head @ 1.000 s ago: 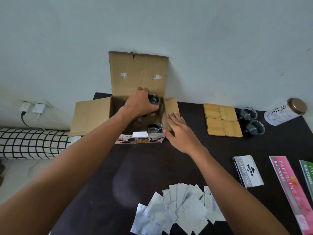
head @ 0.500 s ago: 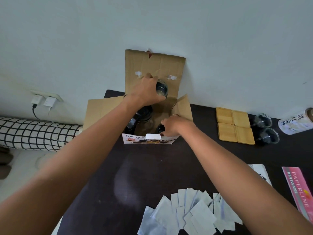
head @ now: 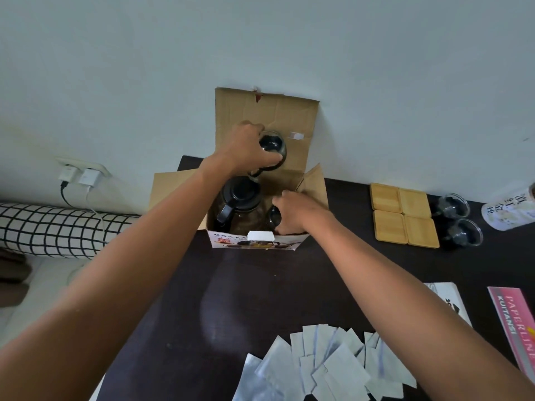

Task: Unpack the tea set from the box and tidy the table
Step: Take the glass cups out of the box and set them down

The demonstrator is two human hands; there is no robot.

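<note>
An open cardboard box (head: 266, 111) stands at the back of the dark table (head: 254, 290), flaps spread. My left hand (head: 246, 149) holds a small glass cup (head: 272, 144) lifted above the box, in front of the rear flap. Inside the box sits a glass teapot (head: 238, 201) with a black lid and handle. My right hand (head: 295, 212) reaches into the box's right side and grips a second glass cup (head: 273, 218), mostly hidden by the fingers.
Wooden square coasters (head: 402, 215) and two glass cups (head: 457, 221) lie right of the box, with a bottle (head: 509, 214) at the right edge. Several white packets (head: 327, 363) are scattered near the front. A stamp pad box (head: 451, 299) and pink receipt book (head: 518, 322) sit at right.
My left hand has lifted its cup up out of the box. My right hand moved from the box's right flap into the box and closed on a second cup.
</note>
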